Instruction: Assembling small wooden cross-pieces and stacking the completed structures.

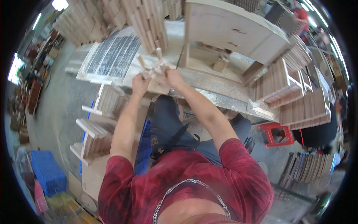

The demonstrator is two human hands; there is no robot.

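Both arms reach forward to the near edge of a pale worktop (158,87). My left hand (140,84) is closed at the left end of some small pale wooden pieces (158,70). My right hand (173,77) pinches their right end. The pieces lie across each other, and how they join is too small to make out. Two short wooden sticks stand up just beyond my fingers, one tilted left (141,61) and one nearly upright (159,53). Behind them rises a tall stack of wooden strips (147,30).
Stacked boards (112,102) stand on my left beside a blue crate (143,149). A wooden cabinet frame (227,33) with a small block (221,63) stands ahead right. More stacked boards (276,84) and a red stool (276,134) are at right. A dark-streaked panel (113,56) lies at far left.
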